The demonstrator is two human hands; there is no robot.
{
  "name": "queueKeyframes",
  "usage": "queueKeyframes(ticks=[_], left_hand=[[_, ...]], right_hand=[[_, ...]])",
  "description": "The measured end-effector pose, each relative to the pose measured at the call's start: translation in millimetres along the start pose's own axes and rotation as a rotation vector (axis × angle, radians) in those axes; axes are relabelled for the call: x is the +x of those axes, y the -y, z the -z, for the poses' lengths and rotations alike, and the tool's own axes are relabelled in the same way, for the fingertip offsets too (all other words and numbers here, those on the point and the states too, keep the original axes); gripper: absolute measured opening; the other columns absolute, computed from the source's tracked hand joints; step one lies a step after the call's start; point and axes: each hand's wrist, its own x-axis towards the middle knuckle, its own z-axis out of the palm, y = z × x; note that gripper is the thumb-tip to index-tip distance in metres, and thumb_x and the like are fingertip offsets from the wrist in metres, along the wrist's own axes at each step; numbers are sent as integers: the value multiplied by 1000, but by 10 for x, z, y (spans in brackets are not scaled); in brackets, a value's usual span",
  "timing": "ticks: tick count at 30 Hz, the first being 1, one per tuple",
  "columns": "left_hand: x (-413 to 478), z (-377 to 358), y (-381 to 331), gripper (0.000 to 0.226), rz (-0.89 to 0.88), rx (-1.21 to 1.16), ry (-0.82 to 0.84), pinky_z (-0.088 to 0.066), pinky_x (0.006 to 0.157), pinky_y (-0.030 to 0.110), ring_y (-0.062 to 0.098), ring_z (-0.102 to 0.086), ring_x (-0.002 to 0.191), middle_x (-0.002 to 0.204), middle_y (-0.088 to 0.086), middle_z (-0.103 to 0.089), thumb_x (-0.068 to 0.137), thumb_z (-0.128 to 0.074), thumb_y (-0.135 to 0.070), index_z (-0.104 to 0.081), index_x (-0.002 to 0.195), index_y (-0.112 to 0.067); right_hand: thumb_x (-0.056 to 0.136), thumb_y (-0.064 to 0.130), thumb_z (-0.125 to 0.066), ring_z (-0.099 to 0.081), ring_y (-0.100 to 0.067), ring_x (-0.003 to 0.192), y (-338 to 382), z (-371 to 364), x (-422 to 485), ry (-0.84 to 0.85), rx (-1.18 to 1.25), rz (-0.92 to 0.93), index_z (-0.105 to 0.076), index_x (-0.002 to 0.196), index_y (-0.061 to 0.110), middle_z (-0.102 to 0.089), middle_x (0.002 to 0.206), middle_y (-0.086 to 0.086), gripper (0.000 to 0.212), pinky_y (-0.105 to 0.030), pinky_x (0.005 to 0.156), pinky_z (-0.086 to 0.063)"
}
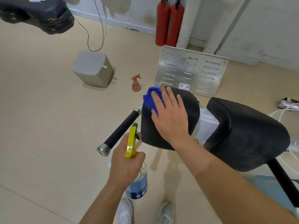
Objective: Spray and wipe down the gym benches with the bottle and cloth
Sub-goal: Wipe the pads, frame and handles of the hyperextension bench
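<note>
The pad [191, 109] under my right hand [171, 117] carried the cloth [151, 98]. Beyond my hands the floor [40, 110] bore a grey box [93, 70] and a brown sprayer [136, 83].

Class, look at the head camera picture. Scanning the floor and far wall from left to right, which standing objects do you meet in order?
Grey box → orange spray bottle → red fire extinguishers → slotted metal plate.
</note>
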Motion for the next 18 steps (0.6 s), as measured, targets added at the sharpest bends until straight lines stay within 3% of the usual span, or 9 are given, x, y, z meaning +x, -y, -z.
queueKeyframes(ticks=[3, 6, 8, 12, 16, 18], left_hand=[[3, 32, 7, 50, -11, -7, 9, -46, 66, 16, -1, -56, 85, 90, -10, -67, 77, -70, 1, -62, 112, -34], [-1, 41, 33, 50, -40, -6, 40, -44, 63, 8, 1, -60, 82, 94, -24, -64, 75, -72, 2, -62, 111, -32], [-22, 50, 59, 48, -61, 4, 58, -46, 64, 11, 10, -60, 77, 91, -14, -65, 75, -72, 1, -61, 107, -33], [-70, 49, 83, 48, -33, 22, 122, -48, 69, 21, 15, -60, 81, 96, 0, -69, 77, -72, -2, -61, 109, -36], [-105, 46, 54, 45, -2, 36, 184, -44, 66, 18, 16, -62, 80, 93, 3, -69, 81, -72, -7, -57, 107, -40], [-108, 58, 36, 47, 0, 37, 202, -43, 65, 17, 15, -62, 78, 91, 2, -68, 82, -73, -7, -53, 99, -46]], right_hand=[[100, 31, -50, -30, -31, 148, 78, -137, -79, -13, 7, 19, -39, 151, 15, -37, 158, -11, 54, -48, 120, -23], [104, 17, -34, -20, -33, 151, -52, -384, -539, 28, -153, 391, -36, 152, 16, -26, 163, -10, 48, -48, 122, -11], [103, 13, -25, -13, -32, 152, -256, -388, -733, 75, -229, 497, -33, 154, 18, -16, 165, -8, 52, -48, 123, -7], [92, 6, -55, -16, -35, 151, -350, -131, -648, -3, -136, 123, -30, 155, 15, -25, 163, -12, 68, -50, 122, -14], [103, 21, -50, -21, -28, 151, -470, 213, -125, -45, 143, -357, -34, 153, 18, -24, 164, -7, 53, -46, 122, -23], [105, 29, -44, -34, -25, 146, -511, 248, -13, -66, 263, -469, -39, 151, 21, -31, 161, -4, 47, -43, 119, -32]])
